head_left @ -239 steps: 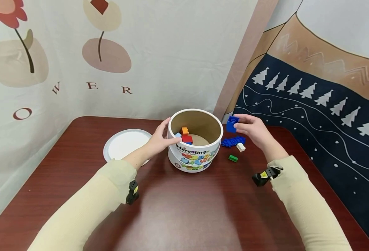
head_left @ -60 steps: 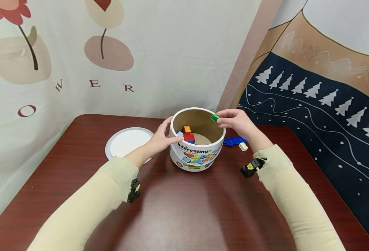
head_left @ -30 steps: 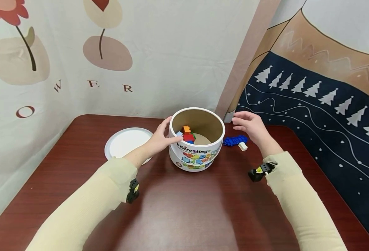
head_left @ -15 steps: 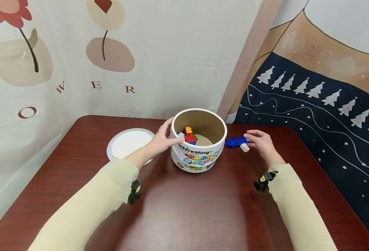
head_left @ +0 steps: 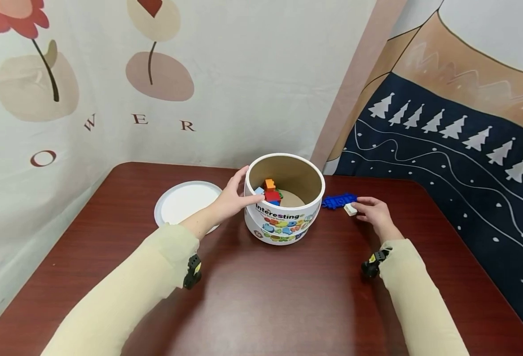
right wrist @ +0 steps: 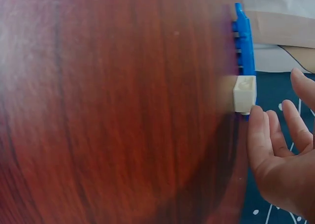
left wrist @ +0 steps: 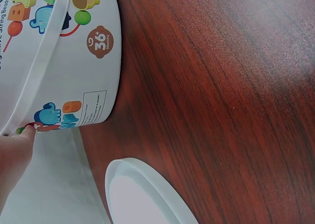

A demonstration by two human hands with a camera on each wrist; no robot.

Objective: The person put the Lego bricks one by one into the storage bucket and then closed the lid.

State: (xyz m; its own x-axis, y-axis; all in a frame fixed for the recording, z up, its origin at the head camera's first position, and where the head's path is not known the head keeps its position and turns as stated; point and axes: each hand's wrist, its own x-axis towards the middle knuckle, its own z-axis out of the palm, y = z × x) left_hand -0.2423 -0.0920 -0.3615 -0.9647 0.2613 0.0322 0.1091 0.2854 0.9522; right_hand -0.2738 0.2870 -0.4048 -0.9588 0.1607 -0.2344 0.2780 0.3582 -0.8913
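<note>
A white printed bucket [head_left: 283,225] stands upright on the table, and my left hand [head_left: 226,203] holds its left side, thumb along the front rim. In the left wrist view, a fingertip touches the bucket wall [left wrist: 74,81]. Inside the bucket lie a red brick [head_left: 272,196], an orange brick [head_left: 269,185] and a few others partly hidden. To the bucket's right, my right hand [head_left: 376,216] is low beside a white brick [head_left: 349,210]. From the right wrist view, its fingers are spread and a fingertip reaches the corner of the white brick [right wrist: 244,93], without a pinch.
A long blue studded toy piece [head_left: 339,200] lies just behind the white brick. Left of the bucket, partly behind my left forearm, is a round white lid [head_left: 186,198]. Printed cloths hang at the back and right of the brown table [head_left: 279,296].
A blue block and then a green brick left my right hand; the green one now lies in the bucket. My right hand has come down to the white brick. My left hand stays on the bucket.
</note>
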